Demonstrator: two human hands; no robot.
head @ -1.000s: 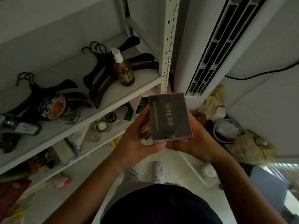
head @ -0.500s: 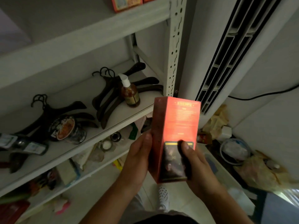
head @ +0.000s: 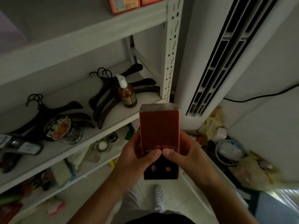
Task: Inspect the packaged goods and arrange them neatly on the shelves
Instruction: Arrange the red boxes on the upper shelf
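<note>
A tall red box (head: 159, 130) with a dark lower panel is held upright in front of me, just off the right end of the white shelf unit. My left hand (head: 136, 156) grips its left side with the thumb across the front. My right hand (head: 186, 156) grips the right side, thumb meeting the left one on the front face. Fingers behind the box are hidden. The middle shelf (head: 103, 126) lies to the left of the box. Orange boxes (head: 124, 4) stand on the top shelf.
On the middle shelf sit a pump bottle (head: 127, 94), dark wooden hangers (head: 105, 97), a round lidded tub (head: 60, 128) and a lying bottle (head: 22, 146). Lower shelves hold mixed clutter. A standing air conditioner (head: 226, 54) rises at right, with bags and a bucket (head: 229, 150) beside it.
The box was turned from its dark end face to its red front and stood upright. My left thumb came round onto the front beside the right thumb. The view tilted up.
</note>
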